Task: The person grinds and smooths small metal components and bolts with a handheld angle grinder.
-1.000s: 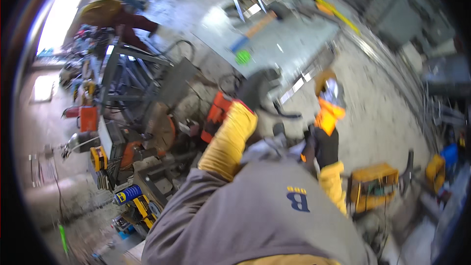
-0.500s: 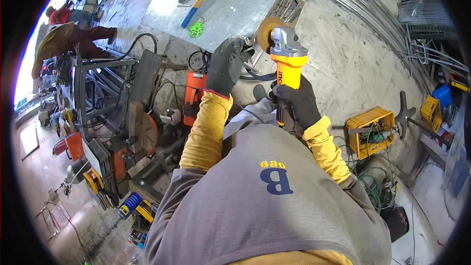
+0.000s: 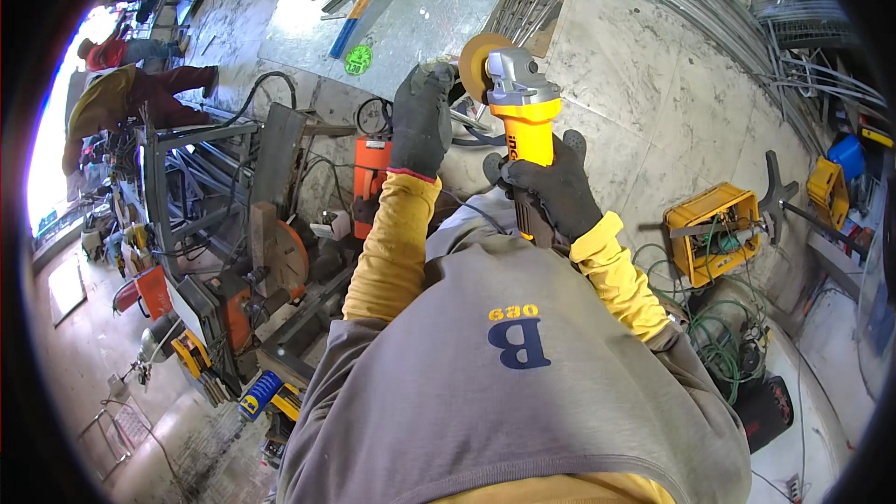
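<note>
My right hand (image 3: 558, 189), in a dark glove, is wrapped round the body of a yellow and grey angle grinder (image 3: 525, 112). The grinder points away from me, its brown disc (image 3: 478, 63) upright on the left side of the head. Just left of the disc, at the near corner of the metal-topped table (image 3: 411, 47), my left hand (image 3: 420, 121) is closed in a dark glove. A small metal piece is at its fingertips, mostly hidden by the glove. Whether the disc touches that piece I cannot tell.
On the table lie a blue-handled hammer (image 3: 369, 0) and a green round sticker (image 3: 358, 60). Metal rods (image 3: 527, 5) stand beyond the disc. An orange machine (image 3: 371, 173) is below my left hand; a yellow crate (image 3: 711, 233) with cables stands right. Two people are far left.
The grinder has moved left, bringing its disc closer to my left hand. My left hand has turned, hiding more of the metal piece. The whole view has shifted slightly.
</note>
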A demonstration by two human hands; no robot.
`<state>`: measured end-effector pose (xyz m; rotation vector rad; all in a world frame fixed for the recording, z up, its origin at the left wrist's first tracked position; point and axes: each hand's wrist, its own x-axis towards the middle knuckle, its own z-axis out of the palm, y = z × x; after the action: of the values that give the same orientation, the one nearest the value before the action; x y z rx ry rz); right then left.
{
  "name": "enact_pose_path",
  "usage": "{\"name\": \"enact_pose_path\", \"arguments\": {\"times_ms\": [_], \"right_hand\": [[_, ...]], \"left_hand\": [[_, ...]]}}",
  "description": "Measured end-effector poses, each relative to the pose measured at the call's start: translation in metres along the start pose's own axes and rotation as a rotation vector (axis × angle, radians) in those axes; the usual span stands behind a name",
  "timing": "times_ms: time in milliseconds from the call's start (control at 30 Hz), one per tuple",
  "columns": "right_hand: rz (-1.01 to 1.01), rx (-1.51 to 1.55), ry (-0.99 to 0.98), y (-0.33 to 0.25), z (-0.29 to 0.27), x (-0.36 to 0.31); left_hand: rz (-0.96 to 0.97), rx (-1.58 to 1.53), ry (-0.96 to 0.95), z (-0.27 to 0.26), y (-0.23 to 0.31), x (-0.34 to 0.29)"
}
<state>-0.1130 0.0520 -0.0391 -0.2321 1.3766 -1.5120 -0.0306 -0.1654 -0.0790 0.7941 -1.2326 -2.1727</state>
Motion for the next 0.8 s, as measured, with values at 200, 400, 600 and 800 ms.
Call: {"name": "enact_pose_path", "arguments": {"times_ms": [200, 400, 600, 800], "right_hand": [[0.074, 0.008, -0.036, 0.001, -0.002, 0.000], [0.050, 0.087, -0.010, 0.004, -0.002, 0.001], [0.022, -0.035, -0.023, 0.009, -0.003, 0.002], [0.103, 0.255, -0.015, 0.005, 0.001, 0.000]], "left_hand": [[0.012, -0.002, -0.021, 0.002, 0.005, -0.006], [-0.040, -0.020, 0.019, -0.003, 0.008, -0.007], [-0.009, -0.047, -0.034, 0.001, 0.015, -0.009], [-0.011, -0.024, 0.014, -0.016, 0.017, -0.001]]}}
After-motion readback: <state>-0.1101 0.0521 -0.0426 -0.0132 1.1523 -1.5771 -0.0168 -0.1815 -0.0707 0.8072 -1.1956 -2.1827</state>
